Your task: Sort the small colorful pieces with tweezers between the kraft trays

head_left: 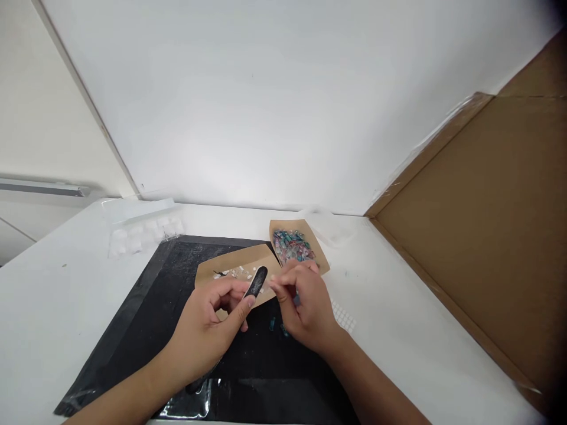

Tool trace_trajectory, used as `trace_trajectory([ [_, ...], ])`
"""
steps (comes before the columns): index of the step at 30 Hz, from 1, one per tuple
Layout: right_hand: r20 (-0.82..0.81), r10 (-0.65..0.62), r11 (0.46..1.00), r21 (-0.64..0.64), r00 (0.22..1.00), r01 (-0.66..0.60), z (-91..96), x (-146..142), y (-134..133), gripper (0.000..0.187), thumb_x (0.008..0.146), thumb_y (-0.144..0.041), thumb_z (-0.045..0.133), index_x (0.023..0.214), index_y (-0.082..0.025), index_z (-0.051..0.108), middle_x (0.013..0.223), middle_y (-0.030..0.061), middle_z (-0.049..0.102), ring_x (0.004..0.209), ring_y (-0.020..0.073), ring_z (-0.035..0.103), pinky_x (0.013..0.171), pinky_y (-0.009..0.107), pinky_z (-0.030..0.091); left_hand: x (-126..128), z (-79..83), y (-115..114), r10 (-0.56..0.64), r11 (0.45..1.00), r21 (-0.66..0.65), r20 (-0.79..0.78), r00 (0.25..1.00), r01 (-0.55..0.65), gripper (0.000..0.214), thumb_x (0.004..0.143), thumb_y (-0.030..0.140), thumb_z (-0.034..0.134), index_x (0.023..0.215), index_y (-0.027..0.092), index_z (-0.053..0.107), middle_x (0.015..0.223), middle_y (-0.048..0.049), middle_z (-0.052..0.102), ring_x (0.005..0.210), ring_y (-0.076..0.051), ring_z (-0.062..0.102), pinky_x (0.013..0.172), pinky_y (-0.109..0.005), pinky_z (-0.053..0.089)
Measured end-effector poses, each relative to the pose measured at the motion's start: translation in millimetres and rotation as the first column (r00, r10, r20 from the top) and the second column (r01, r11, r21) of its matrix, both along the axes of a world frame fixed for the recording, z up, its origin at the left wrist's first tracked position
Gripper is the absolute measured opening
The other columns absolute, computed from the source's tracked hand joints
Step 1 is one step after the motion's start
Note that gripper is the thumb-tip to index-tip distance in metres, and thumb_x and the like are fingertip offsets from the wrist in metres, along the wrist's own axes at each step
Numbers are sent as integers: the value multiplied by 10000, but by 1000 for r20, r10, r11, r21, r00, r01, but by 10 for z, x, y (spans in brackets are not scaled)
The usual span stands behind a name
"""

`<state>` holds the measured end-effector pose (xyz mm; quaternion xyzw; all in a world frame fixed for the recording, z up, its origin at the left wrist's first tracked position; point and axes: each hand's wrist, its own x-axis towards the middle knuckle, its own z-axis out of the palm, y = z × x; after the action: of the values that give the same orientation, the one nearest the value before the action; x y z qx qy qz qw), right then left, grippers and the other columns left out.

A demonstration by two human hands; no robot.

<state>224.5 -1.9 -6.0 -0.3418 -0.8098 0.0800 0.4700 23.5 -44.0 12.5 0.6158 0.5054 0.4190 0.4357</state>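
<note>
My left hand [217, 313] grips a black nail file [257, 281] between thumb and fingers, its rounded end tilted up to the right. Close beside it, my right hand [305, 301] is closed in a pinch at the file's right side. Whatever sits between those fingertips is too small to make out. Behind the left hand lies a brown paper tray [234, 260] with small white bits in it. Farther back, a second paper tray [318, 239] holds many glossy teal, pink and clear pieces that look like false nails. Dark teal pieces [272, 323] lie on the mat under the right hand.
A black mat [146, 330] covers the middle of the white table [44, 319]. Clear plastic trays [146, 233] stand at the back left. A sheet of small white dots [343, 316] lies right of my right hand. A cardboard panel [478, 224] borders the right side.
</note>
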Motion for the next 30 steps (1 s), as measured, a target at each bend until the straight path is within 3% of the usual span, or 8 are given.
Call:
trace_trajectory([
  [3,-92,-165,986,-10,982,165,13,117,80,71,1006,-213,567,949,-244,540,812,-14,621,741,178,600,807,382,400,-1,-35,20,69,997,15,-19,997,-69,251,933,383,687,1061,171,730,725,0,688,599,-141,674,621,-248,533],
  [7,-37,-416,901,-156,909,406,4,343,242,140,1006,-365,584,961,-232,589,875,25,663,763,204,621,855,415,445,-11,-71,34,144,989,45,-18,989,-143,305,916,404,700,1087,152,720,739,-9,698,588,-149,679,608,-261,537],
  [10,-90,-500,835,-317,862,451,-48,515,368,238,1000,-455,565,1028,-218,578,965,73,689,870,237,662,746,362,497,-16,-72,25,155,986,62,-20,988,-154,317,920,404,694,1103,146,718,753,-13,704,590,-147,676,612,-265,538],
  [15,12,-563,755,-400,826,520,-141,681,482,222,963,-442,584,1003,-224,580,903,61,697,745,215,649,656,339,486,-22,-95,29,152,985,85,-25,988,-149,304,927,400,692,1098,150,715,733,-2,683,585,-144,666,615,-266,537],
  [25,39,-460,792,-434,887,429,-147,682,481,232,960,-402,578,1108,-227,614,950,59,707,793,214,666,731,358,531,-22,-106,28,150,977,164,-79,986,-136,257,939,365,686,1116,180,717,700,25,649,586,-140,664,635,-262,540],
  [30,44,-361,849,-397,931,348,-86,659,445,192,959,-389,597,1080,-242,628,965,43,714,787,200,661,715,335,522,-21,-91,18,130,973,199,-79,988,-112,238,933,344,686,1097,173,713,694,23,648,573,-139,651,629,-264,549],
])
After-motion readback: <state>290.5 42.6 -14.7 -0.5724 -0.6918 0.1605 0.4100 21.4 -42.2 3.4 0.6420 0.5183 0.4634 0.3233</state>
